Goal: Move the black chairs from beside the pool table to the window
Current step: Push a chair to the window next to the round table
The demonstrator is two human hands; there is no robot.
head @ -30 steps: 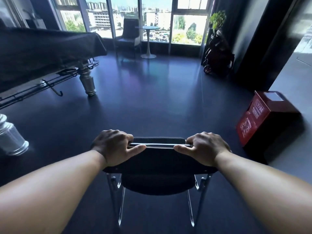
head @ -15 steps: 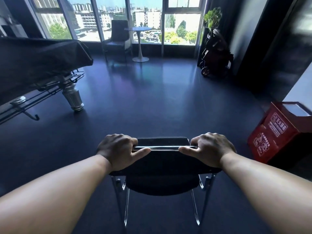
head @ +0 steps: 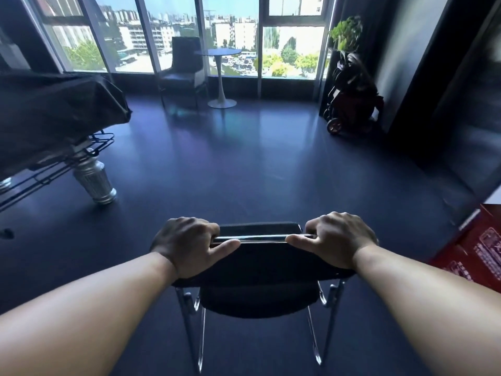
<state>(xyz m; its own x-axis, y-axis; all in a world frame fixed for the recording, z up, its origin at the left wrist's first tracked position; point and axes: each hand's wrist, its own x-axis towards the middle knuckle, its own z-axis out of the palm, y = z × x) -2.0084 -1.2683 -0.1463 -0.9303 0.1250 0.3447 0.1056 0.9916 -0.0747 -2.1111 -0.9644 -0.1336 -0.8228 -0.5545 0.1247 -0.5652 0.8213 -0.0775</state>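
A black chair (head: 260, 264) with chrome legs is right in front of me, its backrest facing me. My left hand (head: 189, 245) grips the left end of the backrest's top edge, fingers curled over it. My right hand (head: 339, 241) grips the right end the same way. The pool table (head: 54, 115), under a black cover, stands at the left on a silver leg (head: 93, 180). The window (head: 230, 36) runs across the far wall. Another dark chair (head: 184, 69) stands beside it.
A small round white table (head: 221, 74) stands by the window next to the far chair. A plant (head: 345, 31) and a dark wheeled cart (head: 352, 104) fill the far right corner. A red box (head: 474, 248) sits at the right edge. Open dark floor (head: 244, 158) lies ahead.
The window, far chair and round table have grown closer. The pool table has slid back along my left and the red box has moved to my right edge. Both hands keep their grip.
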